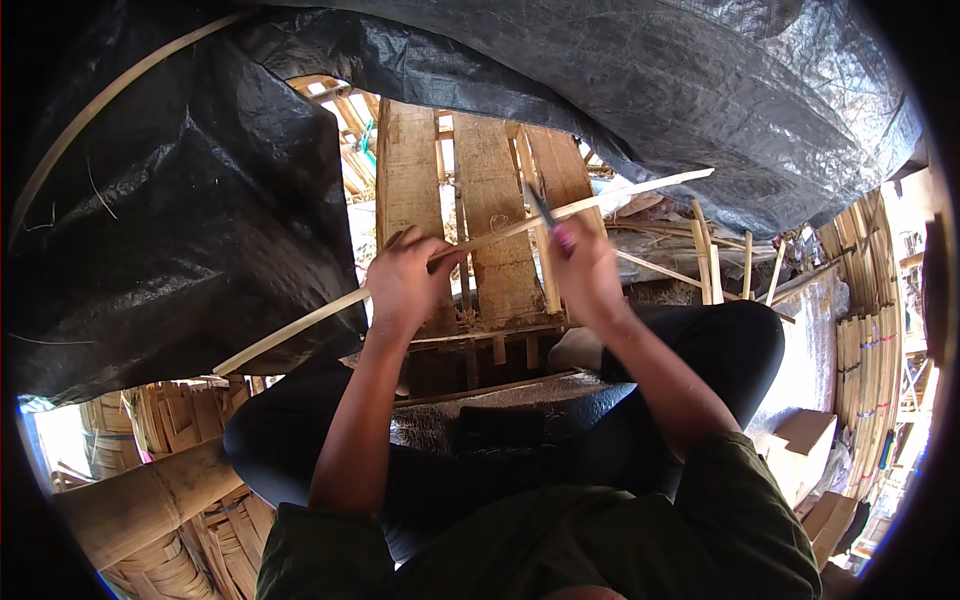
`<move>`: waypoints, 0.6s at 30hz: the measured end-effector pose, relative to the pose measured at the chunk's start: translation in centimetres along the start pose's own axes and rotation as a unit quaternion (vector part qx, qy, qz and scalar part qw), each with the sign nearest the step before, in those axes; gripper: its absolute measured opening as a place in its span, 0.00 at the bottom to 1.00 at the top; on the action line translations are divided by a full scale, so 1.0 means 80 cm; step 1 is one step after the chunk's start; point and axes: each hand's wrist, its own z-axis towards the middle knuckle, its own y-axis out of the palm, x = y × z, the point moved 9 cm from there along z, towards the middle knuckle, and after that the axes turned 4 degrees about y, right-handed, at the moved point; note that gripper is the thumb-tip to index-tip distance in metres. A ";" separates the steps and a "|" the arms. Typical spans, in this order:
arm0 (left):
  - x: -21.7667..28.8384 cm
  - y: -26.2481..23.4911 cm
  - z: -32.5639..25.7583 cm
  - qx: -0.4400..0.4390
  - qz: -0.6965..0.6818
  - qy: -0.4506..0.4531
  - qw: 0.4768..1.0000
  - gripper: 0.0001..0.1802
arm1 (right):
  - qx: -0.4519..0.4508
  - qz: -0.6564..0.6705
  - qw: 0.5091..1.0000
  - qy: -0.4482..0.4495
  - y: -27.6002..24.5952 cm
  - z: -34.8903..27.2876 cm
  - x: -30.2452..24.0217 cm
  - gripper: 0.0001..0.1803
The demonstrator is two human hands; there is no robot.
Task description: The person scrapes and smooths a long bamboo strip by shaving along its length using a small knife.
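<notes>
I see the pale strip [500, 233] running aslant over three broad boards [490, 180], its lower end to the left and its far end up to the right. My left hand [408, 278] is closed around it. My right hand [588, 275] grips the pink handle of a knife [543, 207], the blade crossing the strip; I can't tell whether the edge touches it. Dark sheeting [150, 260] lies left of the boards. Thin sticks [704, 262] stand to the right, and a thick pole [150, 503] lies at lower left.
</notes>
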 end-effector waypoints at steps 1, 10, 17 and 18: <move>0.002 0.003 0.003 -0.011 0.012 0.000 1.000 0.11 | 0.018 0.022 0.997 -0.065 0.018 -0.012 -0.005 0.05; -0.008 0.001 -0.001 -0.003 0.003 -0.008 1.000 0.12 | 0.058 0.022 0.998 -0.017 0.003 0.002 0.007 0.05; -0.012 0.002 -0.002 -0.010 -0.008 -0.015 1.000 0.13 | 0.041 0.038 0.998 0.013 -0.017 0.017 0.001 0.04; -0.010 0.001 -0.002 -0.004 -0.008 -0.007 1.000 0.13 | 0.040 0.039 0.998 0.012 -0.015 0.016 0.001 0.04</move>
